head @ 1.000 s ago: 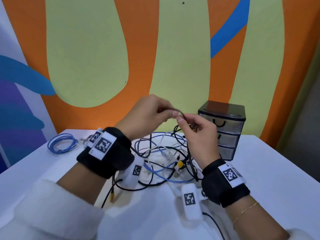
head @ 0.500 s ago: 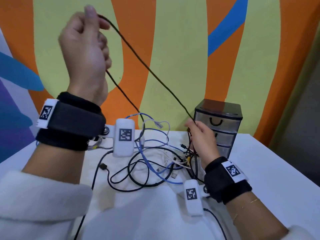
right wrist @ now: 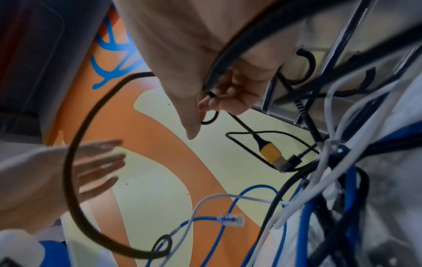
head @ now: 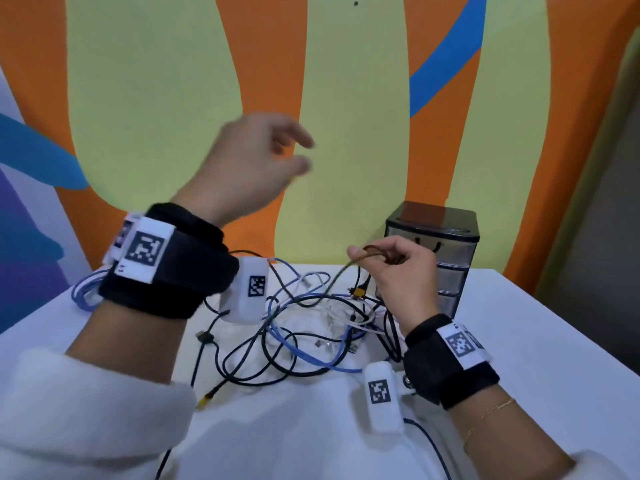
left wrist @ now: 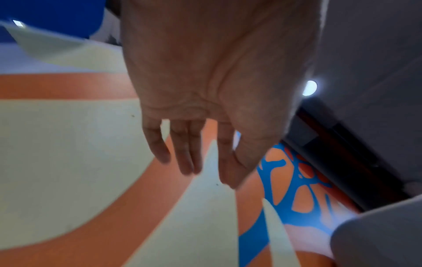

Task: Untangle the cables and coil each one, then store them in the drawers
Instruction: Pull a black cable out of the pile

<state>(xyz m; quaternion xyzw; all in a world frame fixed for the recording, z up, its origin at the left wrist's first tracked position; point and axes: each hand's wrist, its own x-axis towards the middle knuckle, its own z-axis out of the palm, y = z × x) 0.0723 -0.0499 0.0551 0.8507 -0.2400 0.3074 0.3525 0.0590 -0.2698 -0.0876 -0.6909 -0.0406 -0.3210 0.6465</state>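
A tangle of black, blue and white cables (head: 311,327) lies on the white table (head: 519,341). My right hand (head: 398,268) is raised above its right side and pinches a dark braided cable (head: 346,268), which loops down to the pile; the same braided cable (right wrist: 75,162) forms a wide arc in the right wrist view. A yellow connector (right wrist: 270,153) hangs below the fingers. My left hand (head: 256,161) is in the air above the pile's left, fingers loose and spread, holding nothing; the left hand (left wrist: 205,144) shows an empty palm. A small drawer unit (head: 440,258) stands behind my right hand.
A coiled blue cable (head: 85,292) lies at the table's far left, partly behind my left wrist. The painted orange and yellow wall (head: 346,98) rises right behind the table. The table's right edge (head: 571,341) drops off to a dark floor.
My left hand let go of the dark cable it had pulled up high and dropped back toward the middle, now empty. The right hand rose a little and pinches that cable's looped part.
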